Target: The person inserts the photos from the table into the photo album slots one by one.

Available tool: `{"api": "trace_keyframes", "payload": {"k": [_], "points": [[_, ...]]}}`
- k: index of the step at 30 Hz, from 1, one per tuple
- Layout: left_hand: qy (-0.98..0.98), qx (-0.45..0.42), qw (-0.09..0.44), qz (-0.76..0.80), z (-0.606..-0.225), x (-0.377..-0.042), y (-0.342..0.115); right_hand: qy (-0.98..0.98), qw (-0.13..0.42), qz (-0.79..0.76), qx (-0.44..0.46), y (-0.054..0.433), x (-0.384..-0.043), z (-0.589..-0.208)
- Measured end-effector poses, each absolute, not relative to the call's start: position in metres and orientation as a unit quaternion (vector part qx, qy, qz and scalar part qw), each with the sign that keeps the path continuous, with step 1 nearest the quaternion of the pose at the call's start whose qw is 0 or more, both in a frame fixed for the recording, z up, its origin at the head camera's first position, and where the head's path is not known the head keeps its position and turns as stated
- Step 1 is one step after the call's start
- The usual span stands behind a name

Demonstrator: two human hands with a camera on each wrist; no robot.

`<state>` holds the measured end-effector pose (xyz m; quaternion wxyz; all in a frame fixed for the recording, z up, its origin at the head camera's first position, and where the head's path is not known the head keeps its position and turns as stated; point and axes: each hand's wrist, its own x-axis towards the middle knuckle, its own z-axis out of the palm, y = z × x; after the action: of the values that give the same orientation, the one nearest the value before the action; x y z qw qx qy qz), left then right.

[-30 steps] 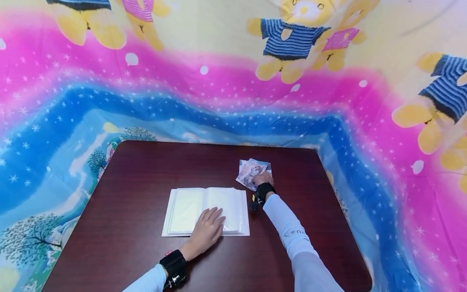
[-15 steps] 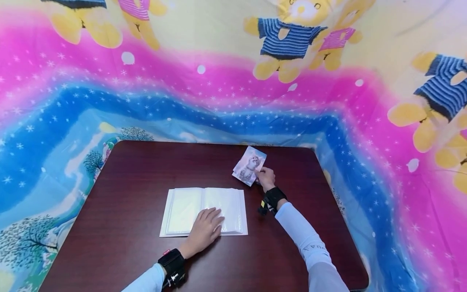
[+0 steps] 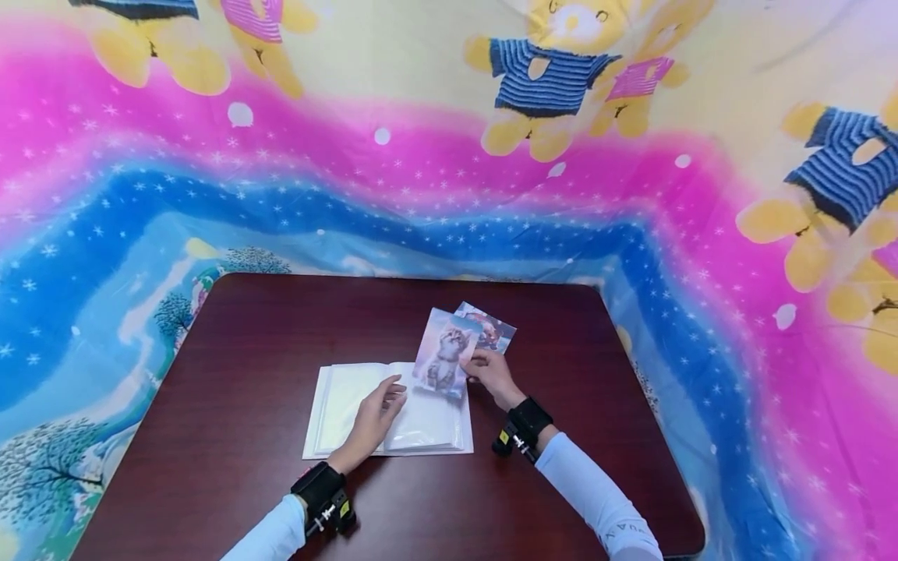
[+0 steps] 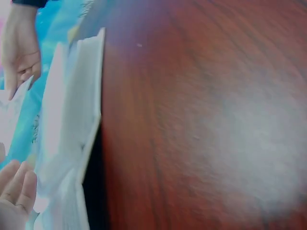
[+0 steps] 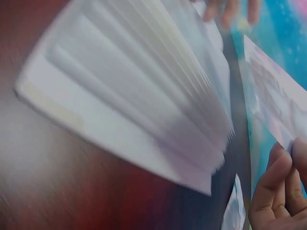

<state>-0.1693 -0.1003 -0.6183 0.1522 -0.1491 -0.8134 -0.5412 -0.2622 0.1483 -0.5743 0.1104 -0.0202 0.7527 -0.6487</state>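
Note:
My right hand (image 3: 494,378) pinches a kitten photo (image 3: 445,358) by its right edge, thumb and fingertips on it. Held up at a tilt, the photo overlaps the upper right of an open photo album (image 3: 351,397) with clear, blank-looking pockets. Over the album's middle is my left hand (image 3: 372,417), fingers loosely bent and nothing in them. The right wrist view shows the fanned album pages (image 5: 144,86) and the pinched photo (image 5: 276,91) side by side. In the left wrist view, the left fingers (image 4: 24,191) are near the album's pages (image 4: 72,96).
Another photo (image 3: 498,331), partly hidden behind the kitten photo, lies on the dark wooden table (image 3: 575,351). A printed cloth (image 3: 421,171) with bears and snowflakes hangs around the table's back and sides.
The right hand has picked the kitten photo off the pile and brought it left and nearer, over the album. The left hand has come up off the right page and shifted left.

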Motion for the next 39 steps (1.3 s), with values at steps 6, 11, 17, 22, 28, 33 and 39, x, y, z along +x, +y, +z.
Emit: {"api": "trace_keyframes", "payload": {"k": [6, 11, 17, 22, 28, 33, 39], "points": [[-0.782, -0.093, 0.127, -0.603, -0.612, -0.172, -0.104, 0.755, 0.135, -0.636, -0.081, 0.130, -0.245, -0.580], [-0.786, -0.080, 0.123, -0.600, -0.612, -0.171, -0.106, 0.756, 0.148, -0.627, -0.112, 0.123, -0.240, -0.581], [-0.781, -0.064, 0.129, -0.608, -0.610, -0.171, -0.110, 0.763, 0.167, -0.613, -0.115, 0.120, -0.238, -0.582], [-0.778, -0.062, 0.134, -0.610, -0.610, -0.171, -0.113, 0.771, 0.185, -0.594, -0.136, 0.120, -0.237, -0.581], [-0.776, -0.065, 0.137, -0.612, -0.613, -0.167, -0.114, 0.750, 0.202, -0.615, -0.135, 0.120, -0.247, -0.574], [-0.777, -0.044, 0.112, -0.618, -0.613, -0.164, -0.113, 0.727, 0.187, -0.650, -0.119, 0.121, -0.262, -0.566], [-0.796, -0.070, 0.129, -0.588, -0.613, -0.164, -0.113, 0.727, 0.181, -0.650, -0.123, 0.128, -0.282, -0.552]]}}
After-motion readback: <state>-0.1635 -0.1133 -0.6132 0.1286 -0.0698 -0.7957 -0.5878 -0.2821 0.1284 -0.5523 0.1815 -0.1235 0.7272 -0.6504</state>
